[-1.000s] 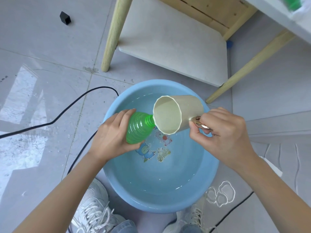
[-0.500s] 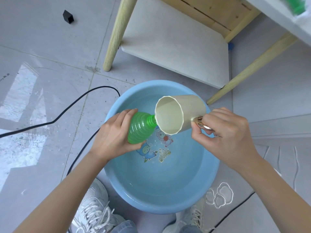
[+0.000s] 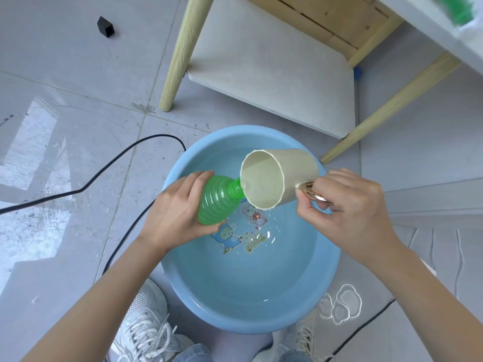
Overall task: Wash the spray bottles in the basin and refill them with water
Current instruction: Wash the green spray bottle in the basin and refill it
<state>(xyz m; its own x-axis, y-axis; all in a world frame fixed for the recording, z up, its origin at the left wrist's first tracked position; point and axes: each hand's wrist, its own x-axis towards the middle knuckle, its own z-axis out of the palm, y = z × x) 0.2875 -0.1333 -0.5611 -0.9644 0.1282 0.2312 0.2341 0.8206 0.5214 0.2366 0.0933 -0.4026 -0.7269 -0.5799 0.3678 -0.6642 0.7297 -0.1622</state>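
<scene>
Over the blue basin [image 3: 248, 323] almost nothing has changed since a second ago: both arms stay as they were, only my view has shifted a little. The left grip [image 3: 172, 215] is curled around the green spray bottle [image 3: 219, 202], which is ribbed, translucent and tilted, its bare threaded neck right at the rim of the cream cup [image 3: 287, 176]. The right grip [image 3: 350, 212] pinches the cup's golden ring handle [image 3: 308, 188] and holds the cup on its side. Whether anything pours from the cup I cannot tell. The basin holds clear water [image 3: 261, 278] with small ripples above cartoon figures [image 3: 230, 235].
</scene>
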